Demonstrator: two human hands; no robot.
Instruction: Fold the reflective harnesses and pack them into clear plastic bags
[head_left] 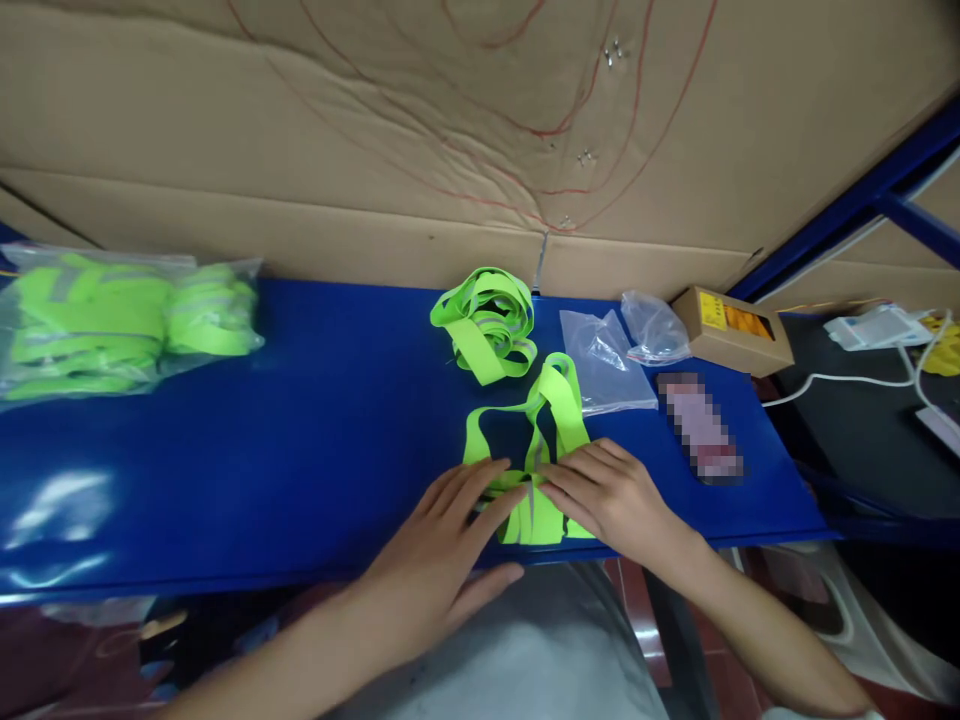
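A fluorescent yellow-green strap with a grey reflective stripe, a reflective strap, lies in loops and folds at the table's front edge. My left hand rests over its left side, fingers stretched out and touching the folds, thumb apart. On the right side, my right hand has its fingers together on the folded band near the middle; its thumb is hidden. Just behind, a loosely coiled strap of the same kind sits on the blue table.
Bagged straps lie at the far left. To the right are a flat clear bag, a crumpled clear bag, a small cardboard box and a blurred-out phone. A cardboard wall stands behind; a blue metal frame rises at right.
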